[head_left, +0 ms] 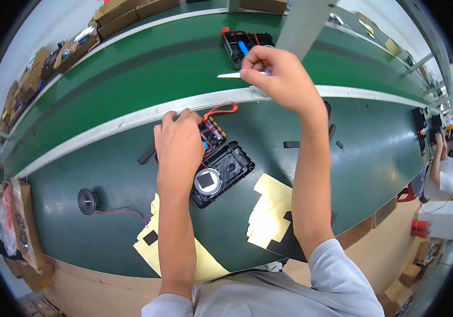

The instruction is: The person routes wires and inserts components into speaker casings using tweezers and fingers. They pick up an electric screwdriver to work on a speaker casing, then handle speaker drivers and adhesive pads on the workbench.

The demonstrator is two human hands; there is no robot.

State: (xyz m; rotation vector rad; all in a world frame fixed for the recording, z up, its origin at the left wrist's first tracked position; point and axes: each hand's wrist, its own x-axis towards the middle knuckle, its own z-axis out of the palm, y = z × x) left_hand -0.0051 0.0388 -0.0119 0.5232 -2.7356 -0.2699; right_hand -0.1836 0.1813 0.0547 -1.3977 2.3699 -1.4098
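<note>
My left hand (pixel 177 136) is curled over the near-left side of a black plastic speaker housing half (pixel 217 134) with a circuit board and wires inside. An orange strap loop (pixel 225 109) sticks out at its top. Beside it lies the other housing half (pixel 232 168), carrying a round silver speaker (pixel 207 181) with a black square pad on it. Raised over the bench rail, my right hand (pixel 276 74) pinches a thin, pale, pointed thing (pixel 229 75); whether it is tweezers or a strip I cannot make out. Parts of the first half are hidden under my left fingers.
A loose speaker (pixel 87 201) with red and black wires lies at left. Yellow backing sheets (pixel 271 203) with black pads lie near the front edge. Another opened housing (pixel 232 46) sits beyond the white rail (pixel 205 101). A co-worker (pixel 446 171) is at far right.
</note>
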